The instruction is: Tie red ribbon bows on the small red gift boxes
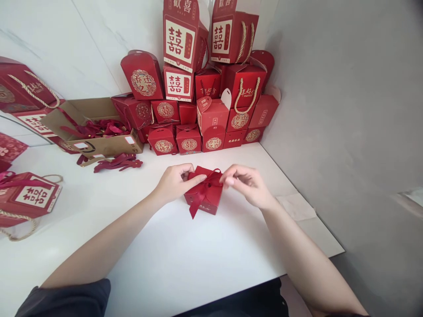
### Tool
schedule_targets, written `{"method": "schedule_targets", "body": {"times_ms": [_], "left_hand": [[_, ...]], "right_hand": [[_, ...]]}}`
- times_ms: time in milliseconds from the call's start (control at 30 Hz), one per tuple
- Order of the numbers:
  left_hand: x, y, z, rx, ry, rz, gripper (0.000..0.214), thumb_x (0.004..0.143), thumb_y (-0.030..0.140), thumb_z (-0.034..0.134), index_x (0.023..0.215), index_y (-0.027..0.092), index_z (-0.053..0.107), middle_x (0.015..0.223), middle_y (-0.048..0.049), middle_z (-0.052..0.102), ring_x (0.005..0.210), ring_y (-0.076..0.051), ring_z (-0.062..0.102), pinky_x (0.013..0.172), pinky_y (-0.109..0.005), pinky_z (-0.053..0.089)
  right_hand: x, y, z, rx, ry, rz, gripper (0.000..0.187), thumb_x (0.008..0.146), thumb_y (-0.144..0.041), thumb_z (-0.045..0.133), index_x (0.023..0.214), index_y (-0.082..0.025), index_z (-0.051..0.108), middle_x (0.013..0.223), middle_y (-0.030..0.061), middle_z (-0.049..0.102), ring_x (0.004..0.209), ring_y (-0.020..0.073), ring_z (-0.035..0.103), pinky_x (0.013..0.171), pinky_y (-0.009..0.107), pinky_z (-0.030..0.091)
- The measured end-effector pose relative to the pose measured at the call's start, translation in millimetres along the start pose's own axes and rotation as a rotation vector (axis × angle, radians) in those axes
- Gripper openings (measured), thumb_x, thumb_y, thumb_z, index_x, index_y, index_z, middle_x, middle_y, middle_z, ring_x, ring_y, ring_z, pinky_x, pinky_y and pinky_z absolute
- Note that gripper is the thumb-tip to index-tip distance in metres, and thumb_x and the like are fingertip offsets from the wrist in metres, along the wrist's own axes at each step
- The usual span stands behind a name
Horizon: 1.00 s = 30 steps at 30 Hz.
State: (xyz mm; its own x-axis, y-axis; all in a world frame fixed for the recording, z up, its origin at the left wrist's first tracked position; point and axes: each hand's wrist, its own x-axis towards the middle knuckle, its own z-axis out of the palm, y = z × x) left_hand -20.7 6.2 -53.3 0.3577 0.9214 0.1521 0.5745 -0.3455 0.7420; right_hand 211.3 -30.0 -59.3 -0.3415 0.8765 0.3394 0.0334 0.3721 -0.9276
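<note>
Left grip (173, 182) clamped on red box (211, 204), right grip (246, 185) pinching ribbon (198, 198), 囍 boxes (175, 42) behind

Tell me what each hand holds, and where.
Left hand holds the red gift box by its top corner; right hand pinches the red ribbon bow on top.

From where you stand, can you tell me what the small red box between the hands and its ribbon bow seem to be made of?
The small red gift box looks like printed card, with a matte finish, crisp folded edges and flat sides. The dark red ribbon looks like satin, judging by its soft sheen and limp folds, though the weave is too small to confirm.
</note>
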Motion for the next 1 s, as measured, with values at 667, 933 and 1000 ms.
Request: {"method": "schedule_targets", "body": {"times_ms": [667, 933, 1000], "left_hand": [[1.6, 7.3, -18.2, -0.044, -0.183, 0.171, 0.019, 0.080, 0.018, 0.059, 0.099, 0.020, 0.061, 0.099, -0.0032, 0.060, 0.090, -0.017, 0.057, 0.087, -0.034, 0.044], [0.0, 16.7, -37.2, 0.028, -0.190, 0.329, 0.017, 0.081, 0.014, 0.054, 0.094, 0.021, 0.062, 0.106, -0.0054, 0.059, 0.105, -0.021, 0.054, 0.093, -0.034, 0.041], [-0.7, 19.0, -34.0, 0.057, -0.184, 0.326, 0.017, 0.081, 0.015, 0.055, 0.095, 0.021, 0.062, 0.106, -0.0051, 0.059, 0.104, -0.020, 0.054, 0.095, -0.035, 0.042]], "right_hand": [[7.6, 19.3, -11.5, -0.043, -0.018, 0.267, 0.032, 0.083, -0.049, 0.065, 0.097, -0.022, 0.053, 0.060, -0.0070, 0.048, 0.055, 0.0108, 0.043, 0.053, 0.024, 0.035], [8.6, 12.1, -5.8, -0.239, 0.036, 0.177, 0.020, 0.087, -0.041, 0.060, 0.087, -0.020, 0.058, 0.103, 0.0050, 0.062, 0.097, 0.0196, 0.058, 0.087, 0.036, 0.045], [8.0, 10.7, -2.9, -0.238, 0.015, 0.100, 0.009, 0.085, -0.029, 0.060, 0.087, -0.021, 0.056, 0.112, 0.0059, 0.061, 0.110, 0.0215, 0.056, 0.097, 0.040, 0.041]]}}
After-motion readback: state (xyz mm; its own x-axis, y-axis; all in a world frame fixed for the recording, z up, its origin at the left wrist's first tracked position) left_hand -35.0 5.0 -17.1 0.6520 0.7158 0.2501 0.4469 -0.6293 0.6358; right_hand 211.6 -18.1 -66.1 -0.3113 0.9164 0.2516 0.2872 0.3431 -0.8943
